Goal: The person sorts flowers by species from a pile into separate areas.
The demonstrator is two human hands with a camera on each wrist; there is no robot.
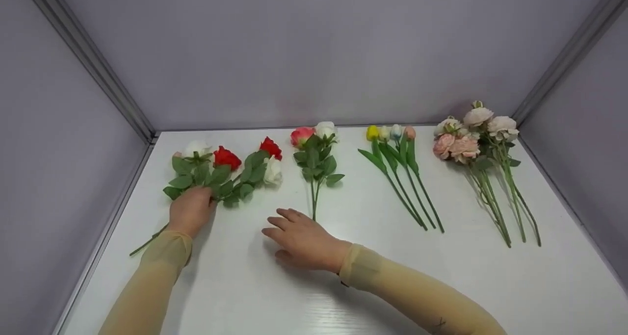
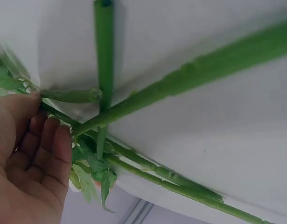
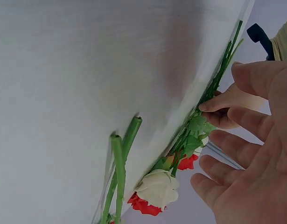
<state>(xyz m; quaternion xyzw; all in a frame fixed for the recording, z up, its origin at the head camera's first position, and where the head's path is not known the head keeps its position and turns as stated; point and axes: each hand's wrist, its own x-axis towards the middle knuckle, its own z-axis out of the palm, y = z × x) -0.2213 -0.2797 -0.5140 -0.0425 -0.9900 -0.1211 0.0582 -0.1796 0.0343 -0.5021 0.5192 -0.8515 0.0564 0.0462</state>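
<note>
At the left side of the table, my left hand (image 1: 192, 210) reaches in among artificial roses with red blooms (image 1: 226, 158) and white blooms (image 1: 197, 148). Its thumb and fingertips pinch a green rose stem (image 2: 59, 110) just below the leaves, as the left wrist view shows; other stems cross close by. My right hand (image 1: 306, 240) hovers palm down with fingers spread and holds nothing. Nearest to it are the stems of a pink rose (image 1: 301, 137) and a white rose (image 1: 326, 129) lying in the middle. A red and white pair (image 1: 272, 171) lies beside the left hand, its stems partly hidden by leaves.
Right of the middle roses lie several tulips (image 1: 403, 178) in a row. Pale pink peonies (image 1: 463, 146) on long stems lie at the far right. Grey panels (image 1: 333, 55) wall in the white table (image 1: 235, 296) at the back and both sides.
</note>
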